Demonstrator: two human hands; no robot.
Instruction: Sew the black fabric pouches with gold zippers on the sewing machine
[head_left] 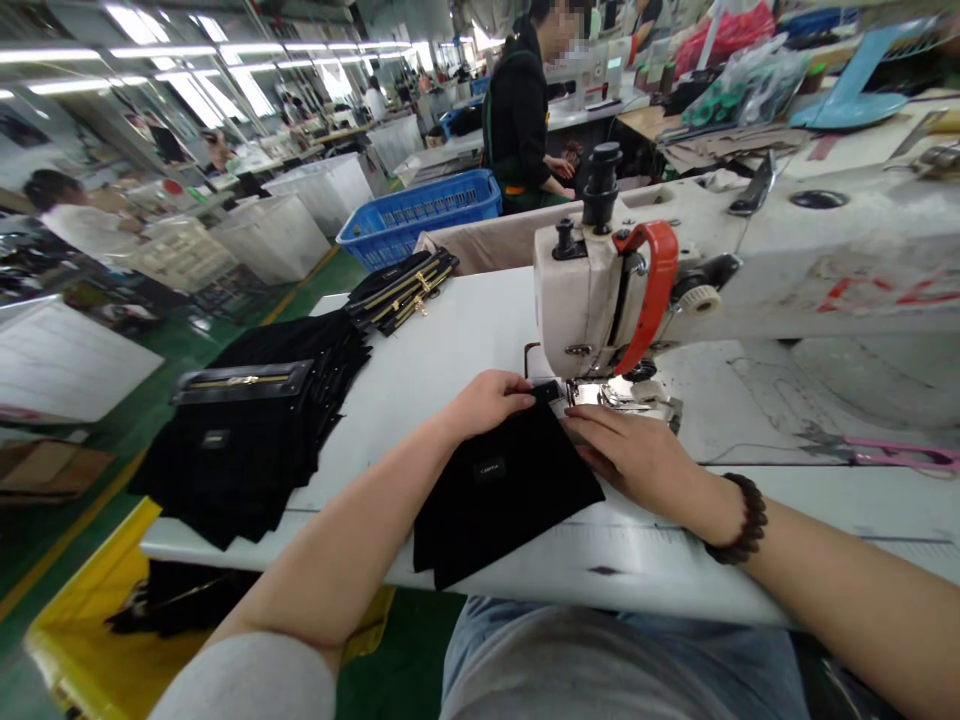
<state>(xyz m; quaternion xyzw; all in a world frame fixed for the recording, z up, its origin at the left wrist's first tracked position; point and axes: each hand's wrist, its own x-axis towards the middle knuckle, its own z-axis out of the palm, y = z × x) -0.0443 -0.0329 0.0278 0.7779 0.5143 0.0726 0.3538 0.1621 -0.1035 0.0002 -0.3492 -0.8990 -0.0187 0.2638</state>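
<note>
White table (469, 330) bears a sewing machine (566, 310). Left hand (491, 402) pinches black fabric (510, 515); right hand (641, 455) lies outstretched at its edge.

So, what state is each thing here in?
Black cloth: spread on the white table, label up
Left hand: fingers closed on the cloth's upper edge
Right hand: fingers extended, beside the presser foot
Sewing machine: running or stopped, can't tell
Black stack: piled, slightly fanned
Pink snips: lying down, unheld
Yellow bin: holding black pieces
Ceiling lights: lit
</note>
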